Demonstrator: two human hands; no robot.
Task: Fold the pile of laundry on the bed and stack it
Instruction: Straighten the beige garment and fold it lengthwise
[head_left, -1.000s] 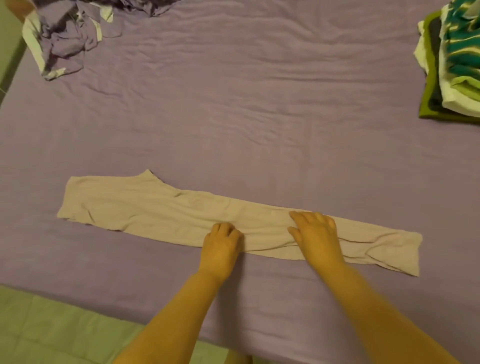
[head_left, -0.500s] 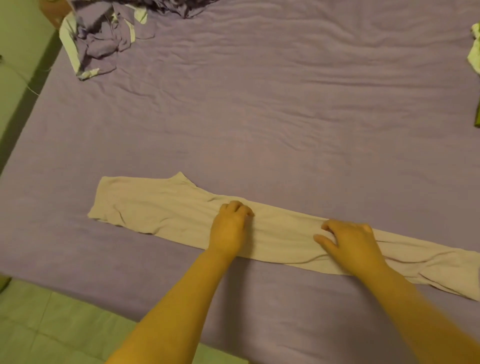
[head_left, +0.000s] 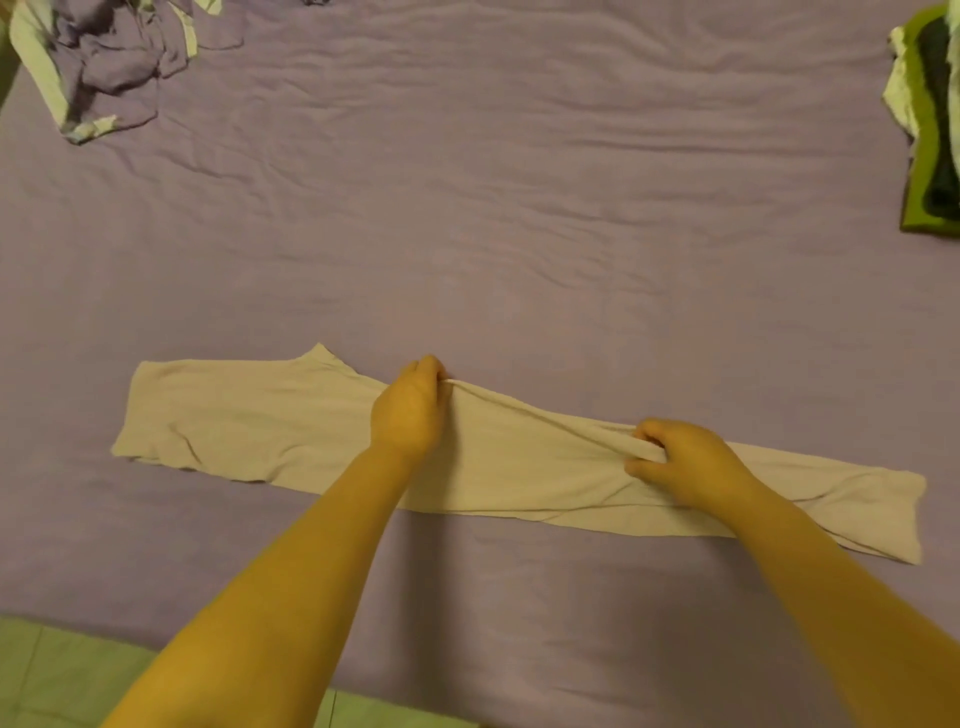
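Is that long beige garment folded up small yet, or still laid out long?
Still laid out long. The beige garment lies as one strip across the purple bedsheet; left hand and right hand pinch its far edge.

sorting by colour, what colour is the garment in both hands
Pale beige garment, plain; head view.

Both bare forearms reaching in from six o'clock, converging toward twelve. Left hand (head_left: 410, 410) knuckles-up, fingers curled, pinching the far edge of the long pale beige cloth strip (head_left: 249, 421). Right hand (head_left: 680, 462) at three o'clock of it, fingertips gathering a fold.
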